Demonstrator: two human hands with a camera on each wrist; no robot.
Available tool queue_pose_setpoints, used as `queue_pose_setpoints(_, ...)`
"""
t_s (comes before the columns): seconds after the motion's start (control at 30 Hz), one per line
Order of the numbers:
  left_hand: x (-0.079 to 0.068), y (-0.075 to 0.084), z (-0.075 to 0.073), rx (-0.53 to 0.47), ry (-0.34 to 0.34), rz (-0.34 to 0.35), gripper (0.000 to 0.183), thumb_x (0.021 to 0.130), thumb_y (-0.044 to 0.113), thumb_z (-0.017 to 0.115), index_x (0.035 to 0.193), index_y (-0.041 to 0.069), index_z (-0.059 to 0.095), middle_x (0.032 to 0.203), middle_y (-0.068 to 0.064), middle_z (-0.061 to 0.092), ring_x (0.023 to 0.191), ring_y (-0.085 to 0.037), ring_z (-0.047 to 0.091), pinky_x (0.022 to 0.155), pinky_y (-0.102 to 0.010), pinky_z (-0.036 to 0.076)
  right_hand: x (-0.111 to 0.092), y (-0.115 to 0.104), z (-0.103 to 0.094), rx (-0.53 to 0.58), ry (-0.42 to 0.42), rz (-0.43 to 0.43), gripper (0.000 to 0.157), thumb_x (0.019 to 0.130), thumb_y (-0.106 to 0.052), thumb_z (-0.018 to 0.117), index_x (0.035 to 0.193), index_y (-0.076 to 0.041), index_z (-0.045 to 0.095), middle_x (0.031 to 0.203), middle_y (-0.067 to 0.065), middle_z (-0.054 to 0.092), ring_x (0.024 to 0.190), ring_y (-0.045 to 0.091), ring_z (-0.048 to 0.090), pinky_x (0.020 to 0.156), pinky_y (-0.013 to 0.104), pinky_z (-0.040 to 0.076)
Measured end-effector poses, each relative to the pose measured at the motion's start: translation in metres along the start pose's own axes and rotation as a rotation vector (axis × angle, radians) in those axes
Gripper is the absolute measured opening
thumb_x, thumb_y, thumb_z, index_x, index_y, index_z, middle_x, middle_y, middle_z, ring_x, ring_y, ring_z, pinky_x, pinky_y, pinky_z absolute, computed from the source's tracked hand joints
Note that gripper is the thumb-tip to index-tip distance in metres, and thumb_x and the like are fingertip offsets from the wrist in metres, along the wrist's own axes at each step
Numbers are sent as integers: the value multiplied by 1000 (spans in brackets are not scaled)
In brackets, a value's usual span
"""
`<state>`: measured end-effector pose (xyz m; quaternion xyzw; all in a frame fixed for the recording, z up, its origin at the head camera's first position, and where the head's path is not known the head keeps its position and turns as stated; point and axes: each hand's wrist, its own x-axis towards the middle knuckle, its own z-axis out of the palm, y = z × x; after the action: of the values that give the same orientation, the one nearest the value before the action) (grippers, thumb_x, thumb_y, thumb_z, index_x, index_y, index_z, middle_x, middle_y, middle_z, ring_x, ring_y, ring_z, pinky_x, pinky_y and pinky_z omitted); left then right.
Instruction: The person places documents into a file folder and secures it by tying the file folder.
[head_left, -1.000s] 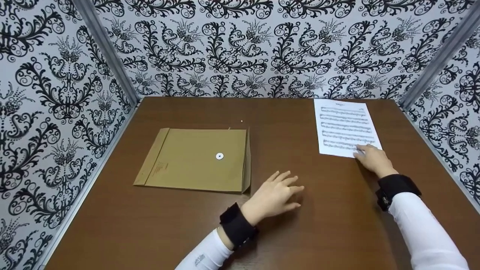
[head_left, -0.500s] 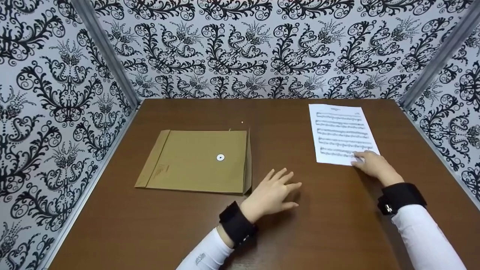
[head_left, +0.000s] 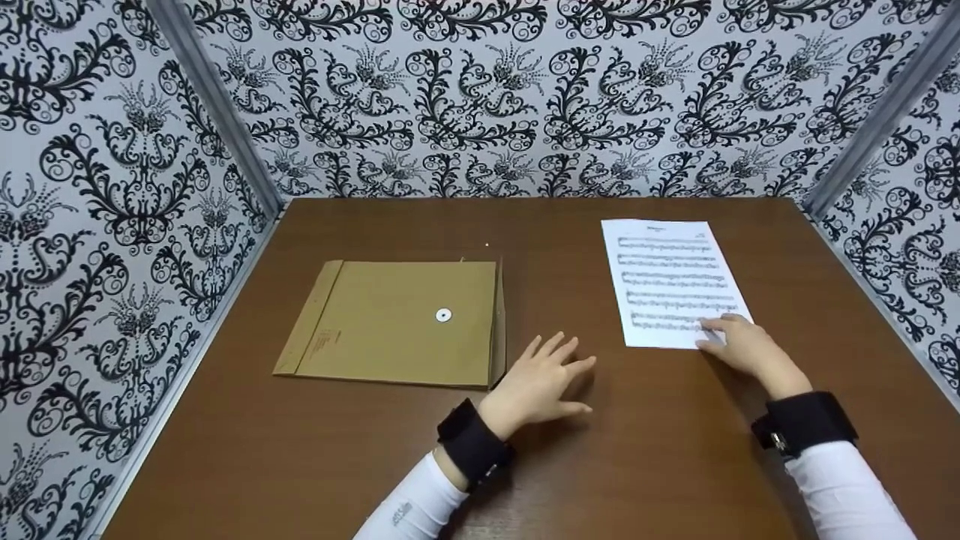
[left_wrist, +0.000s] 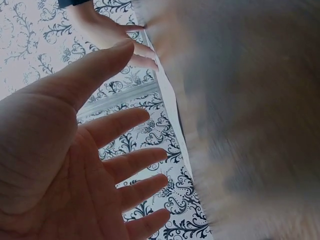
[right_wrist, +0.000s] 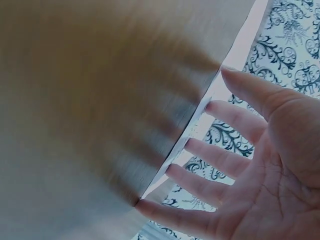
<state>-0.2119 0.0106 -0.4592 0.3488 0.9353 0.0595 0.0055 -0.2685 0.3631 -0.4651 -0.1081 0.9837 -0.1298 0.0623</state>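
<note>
White music sheet (head_left: 673, 279) under right hand (head_left: 739, 346)

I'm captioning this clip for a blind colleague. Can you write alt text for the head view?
A person's right hand presses straight fingers on the near corner of a sheet of music on a brown table. The left hand hovers open beside a flat manila envelope; patterned walls surround the table.

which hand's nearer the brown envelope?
Left. The left hand hovers open just off the brown envelope at its near right corner. The right hand is well to the right, fingertips resting on the sheet of music.
</note>
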Motion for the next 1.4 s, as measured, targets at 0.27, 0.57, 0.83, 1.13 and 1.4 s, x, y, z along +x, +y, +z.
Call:
queue_pose_setpoints(0.27,1,-3,0,-27,-21,-22,71,92,58,68,153,27,49,163,-9,43,156,-31,35,127,-51,30,-10,-13,7,5,-3,-10,48,100,-20,62,137,9,57,137,51,44,122,71,46,98,74,45)
queue_pose_setpoints(0.57,0,-5,1,-45,-37,-30,73,92,55,70,154,26,47,163,-11,43,156,-33,35,127,-52,30,-21,-30,18,-23,23,-50,45,98,-20,65,134,8,61,135,49,48,117,70,51,95,73,47)
queue_pose_setpoints(0.83,0,-5,3,-55,-58,-32,80,92,55,70,159,25,39,166,-14,37,156,-35,33,127,-53,31,-31,-47,28,-61,68,-79,43,97,-22,68,130,6,65,130,47,54,108,68,57,90,71,51)
queue_pose_setpoints(1.13,1,-8,7,-82,-83,-53,79,92,55,70,158,25,40,166,-13,36,157,-35,32,127,-53,29,-41,-68,30,-80,56,-53,45,95,-25,69,129,4,67,128,44,57,103,68,59,86,70,53)
queue_pose_setpoints(1.4,1,-6,8,-79,-141,-78,80,91,54,71,158,24,41,167,-14,35,157,-35,32,127,-52,29,-51,-88,33,-86,40,-32,46,95,-28,70,130,1,67,127,40,58,103,63,60,75,66,56)
